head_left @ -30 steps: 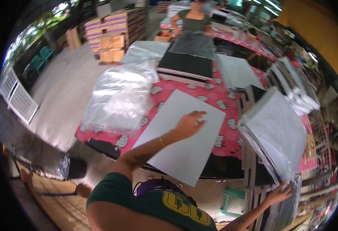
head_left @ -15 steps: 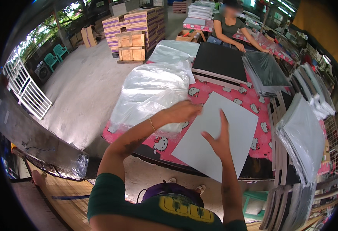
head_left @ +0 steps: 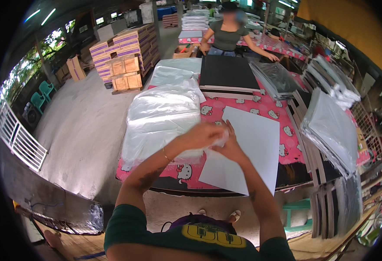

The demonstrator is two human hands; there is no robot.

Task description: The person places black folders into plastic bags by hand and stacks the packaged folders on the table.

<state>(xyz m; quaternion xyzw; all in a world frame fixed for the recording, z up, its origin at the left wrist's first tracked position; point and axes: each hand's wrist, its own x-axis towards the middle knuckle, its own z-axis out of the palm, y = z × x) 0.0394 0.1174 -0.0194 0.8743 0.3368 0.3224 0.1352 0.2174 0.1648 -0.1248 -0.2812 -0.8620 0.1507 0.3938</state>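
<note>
Both hands are held together above the near middle of the table [head_left: 260,104], which is covered by a pink cartoon-print cloth. The left hand [head_left: 199,135] is curled, fingers closed on the edge of a clear plastic bag [head_left: 220,138], a small crumpled bit of which is seen between the hands. The right hand [head_left: 231,145] is pressed against the same bit of film, fingers bent; how tightly it is gripped cannot be told. The bag edge is lifted off the stack of clear plastic bags [head_left: 162,119] lying along the table's left edge. A white sheet of board [head_left: 252,152] is laid flat just right of the hands, its near corner hanging over the table's near edge. A black board stack [head_left: 228,73] is set at the far side. Bagged grey sheets [head_left: 330,126] are piled along the right edge. Another person [head_left: 228,32] is seen standing beyond the far end.
</note>
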